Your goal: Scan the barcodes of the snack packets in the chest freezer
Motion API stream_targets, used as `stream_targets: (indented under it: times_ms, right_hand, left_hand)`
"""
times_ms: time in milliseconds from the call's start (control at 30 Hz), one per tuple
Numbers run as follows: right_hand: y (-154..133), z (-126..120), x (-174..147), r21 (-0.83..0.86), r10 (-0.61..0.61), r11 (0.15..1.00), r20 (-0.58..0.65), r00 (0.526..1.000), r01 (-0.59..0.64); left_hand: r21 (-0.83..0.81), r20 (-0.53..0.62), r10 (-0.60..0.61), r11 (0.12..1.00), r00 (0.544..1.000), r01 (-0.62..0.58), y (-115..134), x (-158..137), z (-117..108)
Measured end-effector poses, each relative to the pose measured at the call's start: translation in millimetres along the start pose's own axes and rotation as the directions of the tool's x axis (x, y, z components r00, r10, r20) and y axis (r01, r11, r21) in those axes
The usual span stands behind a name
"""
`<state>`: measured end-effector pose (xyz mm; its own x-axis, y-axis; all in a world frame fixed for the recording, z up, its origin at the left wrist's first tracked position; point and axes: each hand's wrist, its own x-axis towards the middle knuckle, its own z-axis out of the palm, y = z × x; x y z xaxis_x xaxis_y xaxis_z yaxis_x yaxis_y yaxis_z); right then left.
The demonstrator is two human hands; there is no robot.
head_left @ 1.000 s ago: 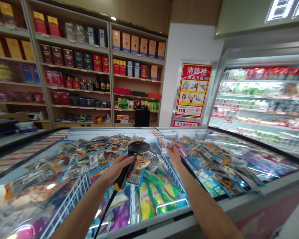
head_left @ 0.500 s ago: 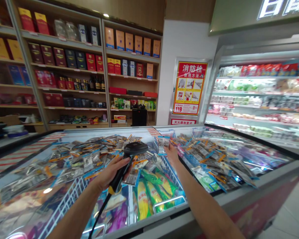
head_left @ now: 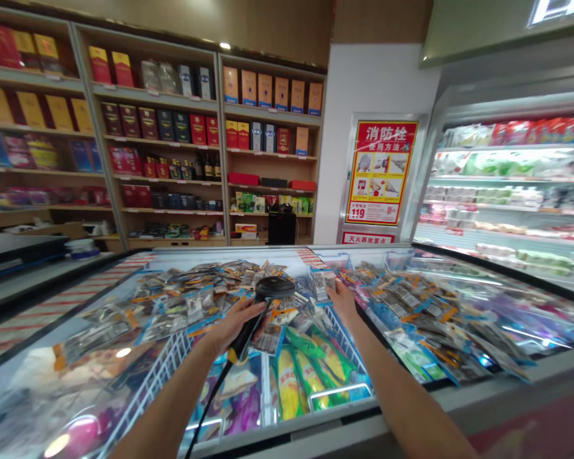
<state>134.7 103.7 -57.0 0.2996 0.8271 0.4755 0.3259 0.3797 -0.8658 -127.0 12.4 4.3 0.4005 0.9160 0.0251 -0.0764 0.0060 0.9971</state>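
My left hand (head_left: pixel 238 323) is wrapped round the handle of a black and yellow barcode scanner (head_left: pixel 274 287), whose cable trails down toward me. The scanner's head points away and to the right, over the freezer. My right hand (head_left: pixel 343 299) pinches a small clear snack packet (head_left: pixel 321 284) with a blue edge, to the right of the scanner head. Below the hands, yellow and green bags of corn (head_left: pixel 299 376) lie in a wire basket (head_left: pixel 337 331). Many similar packets (head_left: pixel 210 280) are heaped on the left, and another heap of packets (head_left: pixel 416 299) lies on the right.
The chest freezer (head_left: pixel 316 433) has a grey front rim and glass covers. Shelves of boxed goods (head_left: pixel 165 127) stand behind it. A red fire-hydrant notice (head_left: pixel 381 172) hangs on the wall, and a lit refrigerated display (head_left: pixel 511 191) is at right.
The view has turned slightly left, so everything sits farther right in the picture. Both hands keep their hold on the scanner and the packet. The packet is now tilted a little differently.
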Motion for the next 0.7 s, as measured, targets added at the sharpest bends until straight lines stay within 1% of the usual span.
stream_targets:
  times_ms: [133,300,467,533,700]
  right_hand:
    - [1.1,1.7,-0.1,0.044,-0.016,0.999,0.026,1.000,0.015]
    - [1.2,-1.8,-0.5,0.022,-0.016,1.000,-0.038,0.999,0.017]
    - [-3.3,-13.5,-2.1,-0.072,-0.005,0.997,-0.135,0.991,-0.005]
    - [-4.5,-16.4,-1.9,-0.083,-0.003,0.996,-0.153,0.988,-0.010]
    - [-4.9,-16.9,-2.4,-0.073,-0.069,0.996,-0.160,0.985,0.058]
  left_hand:
    - [-0.006,-0.036,0.038,0.999,0.999,-0.038,7.6,2.7,6.2]
    - [0.054,-0.046,0.102,0.994,0.994,-0.100,12.4,5.6,18.6]
    - [0.108,-0.025,0.068,0.992,0.997,-0.065,15.5,3.0,28.6]
    - [0.132,-0.024,0.055,0.990,0.998,-0.051,17.6,0.3,33.3]
    - [0.173,-0.015,0.055,0.984,0.998,-0.052,21.5,-6.8,45.7]
